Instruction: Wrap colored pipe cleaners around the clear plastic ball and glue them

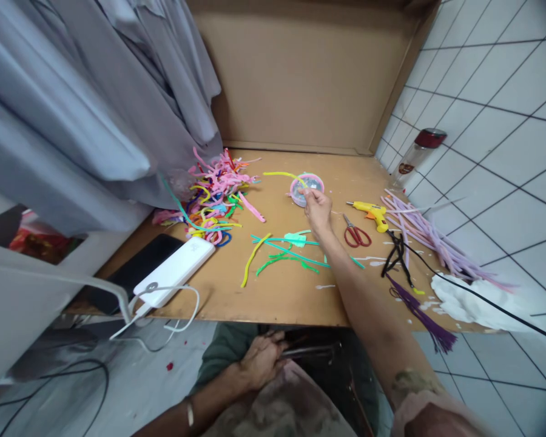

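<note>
My right hand [318,209] reaches across the table, its thumb and fingers pinched on one end of a yellow pipe cleaner [279,174]. The strip's free end points left. Just beyond the fingertips is a round pink-rimmed tub [316,178], its contents too small to make out. Below the hand lie green pipe cleaners [279,257], a light green leaf-like piece [295,239] and another yellow pipe cleaner [253,260]. My left hand [264,359] rests on my lap below the table edge, fingers laid out with nothing in them.
A tangled pile of coloured pipe cleaners [218,182] sits at left, by a white power bank [175,272] and black phone [139,267]. Right stand red-handled scissors [357,235], a yellow glue gun [370,213], lilac strips [437,243], a purple tassel [421,312] and a bottle [412,164].
</note>
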`<control>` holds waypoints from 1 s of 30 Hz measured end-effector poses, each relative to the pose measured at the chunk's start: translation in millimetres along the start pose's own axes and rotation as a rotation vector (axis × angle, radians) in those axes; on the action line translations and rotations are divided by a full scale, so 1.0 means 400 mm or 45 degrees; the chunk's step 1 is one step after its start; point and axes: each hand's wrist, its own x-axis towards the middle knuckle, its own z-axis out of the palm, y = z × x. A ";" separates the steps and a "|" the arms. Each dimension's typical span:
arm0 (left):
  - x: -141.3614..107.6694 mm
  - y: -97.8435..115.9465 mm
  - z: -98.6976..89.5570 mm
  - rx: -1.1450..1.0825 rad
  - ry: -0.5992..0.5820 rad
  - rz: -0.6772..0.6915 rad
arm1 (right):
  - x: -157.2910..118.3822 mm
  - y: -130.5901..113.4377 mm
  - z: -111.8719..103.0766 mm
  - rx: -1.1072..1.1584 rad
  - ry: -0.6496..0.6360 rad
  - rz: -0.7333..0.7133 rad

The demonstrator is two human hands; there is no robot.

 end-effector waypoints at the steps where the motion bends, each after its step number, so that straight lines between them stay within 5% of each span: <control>1: -0.015 0.018 -0.027 0.002 0.026 0.068 | -0.005 -0.003 0.005 -0.002 0.038 -0.027; 4: -0.075 0.055 -0.080 0.117 0.077 0.409 | -0.017 -0.012 0.014 0.024 0.085 -0.062; 6: -0.108 0.055 -0.076 0.143 0.141 0.568 | -0.024 -0.016 0.017 0.053 0.075 -0.046; 8: -0.126 0.041 -0.047 0.144 0.147 0.535 | -0.031 -0.021 0.017 0.081 0.058 -0.028; 12: -0.136 0.013 -0.026 0.018 -0.091 0.165 | -0.054 -0.030 0.012 0.083 -0.057 -0.023; 16: -0.161 0.038 -0.166 -0.394 -0.278 0.368 | -0.071 -0.037 0.011 0.090 -0.180 -0.039; 19: -0.155 0.074 -0.313 -0.764 -0.006 0.469 | -0.074 -0.043 0.012 0.126 -0.187 -0.025; 23: -0.065 0.068 -0.454 -0.908 0.918 0.226 | -0.077 -0.048 0.013 0.159 -0.157 0.004; 25: -0.010 0.038 -0.493 -0.629 1.241 0.040 | -0.080 -0.046 0.013 0.173 -0.146 0.008; 27: 0.029 0.000 -0.510 -0.214 1.337 -0.245 | -0.082 -0.040 0.012 0.188 -0.129 0.019; 30: 0.053 -0.048 -0.502 0.054 1.066 -0.620 | -0.083 -0.028 0.010 0.179 -0.113 0.023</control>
